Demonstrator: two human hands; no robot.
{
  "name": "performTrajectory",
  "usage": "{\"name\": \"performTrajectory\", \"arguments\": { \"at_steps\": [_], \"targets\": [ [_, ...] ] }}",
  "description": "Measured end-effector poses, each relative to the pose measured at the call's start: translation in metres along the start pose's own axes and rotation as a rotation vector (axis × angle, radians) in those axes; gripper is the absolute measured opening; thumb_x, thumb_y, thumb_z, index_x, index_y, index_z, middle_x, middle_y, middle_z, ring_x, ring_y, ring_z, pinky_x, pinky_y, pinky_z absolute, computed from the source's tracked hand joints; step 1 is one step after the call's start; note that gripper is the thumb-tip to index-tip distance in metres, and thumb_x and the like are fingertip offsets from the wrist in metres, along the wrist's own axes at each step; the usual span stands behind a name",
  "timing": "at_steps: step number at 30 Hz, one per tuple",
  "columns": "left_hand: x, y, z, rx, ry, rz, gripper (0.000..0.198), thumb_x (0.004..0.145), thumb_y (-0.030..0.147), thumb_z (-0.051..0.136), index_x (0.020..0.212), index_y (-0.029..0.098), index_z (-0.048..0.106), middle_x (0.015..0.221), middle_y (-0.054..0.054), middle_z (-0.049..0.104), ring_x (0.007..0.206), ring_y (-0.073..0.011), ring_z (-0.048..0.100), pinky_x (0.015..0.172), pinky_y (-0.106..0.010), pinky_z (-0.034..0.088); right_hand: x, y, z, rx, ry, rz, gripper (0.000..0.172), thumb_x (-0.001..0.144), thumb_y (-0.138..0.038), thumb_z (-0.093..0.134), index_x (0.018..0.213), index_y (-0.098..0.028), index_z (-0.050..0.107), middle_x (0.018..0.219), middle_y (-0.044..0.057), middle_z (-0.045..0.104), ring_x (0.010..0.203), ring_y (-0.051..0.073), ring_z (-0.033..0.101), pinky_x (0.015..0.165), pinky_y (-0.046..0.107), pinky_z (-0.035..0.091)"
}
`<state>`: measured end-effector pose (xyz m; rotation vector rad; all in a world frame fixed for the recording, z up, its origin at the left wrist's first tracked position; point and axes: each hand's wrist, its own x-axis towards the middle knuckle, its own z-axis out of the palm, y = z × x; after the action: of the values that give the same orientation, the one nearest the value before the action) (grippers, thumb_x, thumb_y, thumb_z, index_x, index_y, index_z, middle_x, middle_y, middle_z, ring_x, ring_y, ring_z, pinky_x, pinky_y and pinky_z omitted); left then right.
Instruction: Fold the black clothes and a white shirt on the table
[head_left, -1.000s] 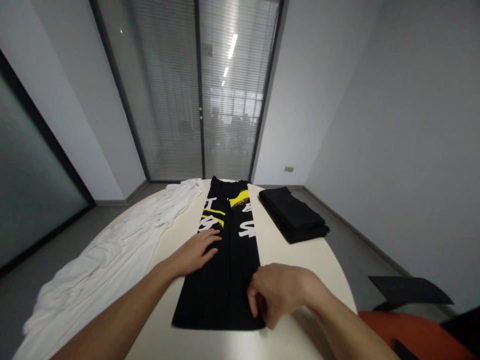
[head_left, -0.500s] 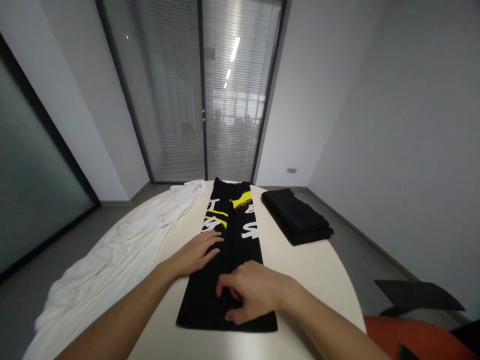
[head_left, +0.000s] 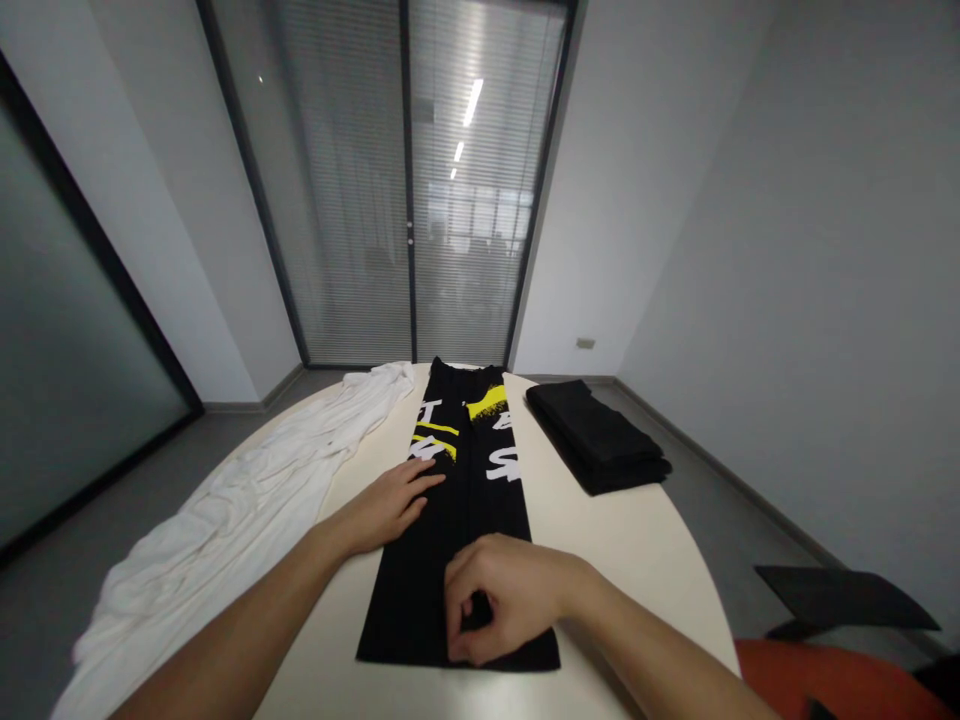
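Note:
Black trousers (head_left: 420, 590) with white lettering and yellow streaks lie flat lengthwise on the table, waistband at the far side and leg ends toward me. My left hand (head_left: 386, 508) rests open on the left leg, fingers stretched over the cloth just below the white print. My right hand (head_left: 506, 600) is over the near end of the legs. Its thumb and index finger are closed in a pinch at the trousers, close to the hem; the cloth between the fingertips is mostly hidden.
A crumpled white garment (head_left: 225, 510) stretches along the left side of the round pale table (head_left: 622, 540). A folded black garment (head_left: 596, 430) lies at the right. An orange chair (head_left: 817, 680) stands beyond the right edge, and a glass partition (head_left: 465, 290) is behind the table.
My right hand has closed from a loose curl into a pinch, its fingertips slightly lower toward the hem. My left hand stays on the trousers. The view has shifted slightly.

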<state>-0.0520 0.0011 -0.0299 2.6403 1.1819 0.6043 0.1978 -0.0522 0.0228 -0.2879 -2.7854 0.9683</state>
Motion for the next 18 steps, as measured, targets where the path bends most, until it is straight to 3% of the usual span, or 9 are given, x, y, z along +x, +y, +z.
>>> {"name": "performTrajectory", "arguments": {
  "at_steps": [5, 11, 16, 18],
  "targets": [
    [0.0, 0.01, -0.008, 0.043, -0.024, 0.032, 0.043, 0.094, 0.016, 0.051, 0.131, 0.035, 0.062, 0.155, -0.003, 0.043, 0.142, -0.027, 0.039, 0.119, -0.053, 0.029, 0.004, 0.004, 0.007, 0.031, -0.017, 0.037, 0.027, 0.076, -0.035, 0.076, 0.098, -0.02, 0.075, 0.082, -0.002, 0.066, 0.07, 0.008, 0.059, 0.066, 0.017, 0.044],
    [0.0, 0.026, -0.008, 0.007, -0.123, 0.05, 0.059, 0.088, 0.034, 0.066, 0.144, 0.034, 0.049, 0.159, -0.007, 0.035, 0.147, -0.034, 0.03, 0.118, -0.059, 0.025, -0.001, 0.001, -0.004, 0.237, -0.099, 0.067, 0.024, 0.076, -0.025, 0.074, 0.099, -0.018, 0.074, 0.082, -0.001, 0.066, 0.069, 0.008, 0.058, 0.066, 0.016, 0.046],
    [0.0, 0.034, -0.009, -0.031, -0.154, 0.075, 0.058, 0.085, 0.019, 0.063, 0.139, 0.039, 0.054, 0.159, -0.001, 0.036, 0.145, -0.0311, 0.033, 0.118, -0.055, 0.027, -0.019, 0.003, -0.034, -0.043, 0.048, 0.221, 0.029, 0.074, -0.012, 0.064, 0.1, -0.019, 0.076, 0.084, 0.0, 0.065, 0.07, 0.01, 0.057, 0.067, 0.018, 0.045],
    [0.0, 0.037, -0.009, -0.039, -0.172, 0.081, 0.057, 0.085, 0.016, 0.061, 0.137, 0.039, 0.056, 0.158, -0.001, 0.038, 0.145, -0.0294, 0.034, 0.118, -0.053, 0.029, -0.022, 0.008, -0.038, -0.132, 0.044, 0.271, 0.03, 0.073, -0.015, 0.067, 0.101, -0.021, 0.076, 0.083, -0.001, 0.065, 0.07, 0.011, 0.056, 0.066, 0.019, 0.044]
  ]
}}
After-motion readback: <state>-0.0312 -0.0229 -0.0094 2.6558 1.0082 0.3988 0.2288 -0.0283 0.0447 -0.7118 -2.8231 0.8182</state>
